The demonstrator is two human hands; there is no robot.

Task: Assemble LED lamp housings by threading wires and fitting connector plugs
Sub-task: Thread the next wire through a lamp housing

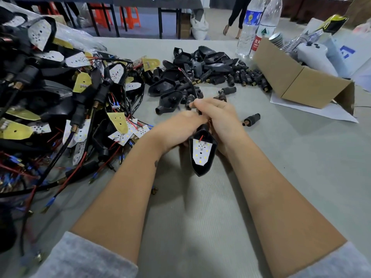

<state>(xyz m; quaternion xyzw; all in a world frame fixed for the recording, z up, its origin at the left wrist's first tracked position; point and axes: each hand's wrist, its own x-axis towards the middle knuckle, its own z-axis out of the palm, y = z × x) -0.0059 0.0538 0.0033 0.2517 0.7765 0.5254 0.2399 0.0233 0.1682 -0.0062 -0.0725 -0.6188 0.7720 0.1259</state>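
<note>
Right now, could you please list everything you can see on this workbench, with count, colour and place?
lamp housing: one, black, white LED board inside, held centre
wired LED assemblies: heap, black, yellow and white, red wires, left
empty housings: pile, black, centre back
connector plugs: many, black with brass ends, beside the box
loose plug: one, black, right of hands
cardboard box: one, brown, right
water bottles: two, clear, back right
left hand: grip on housing
right hand: grip on housing neck

Both hands (pixel 200 125) grip lamp housing (pixel 202 155) (wire probably pinched).
</note>
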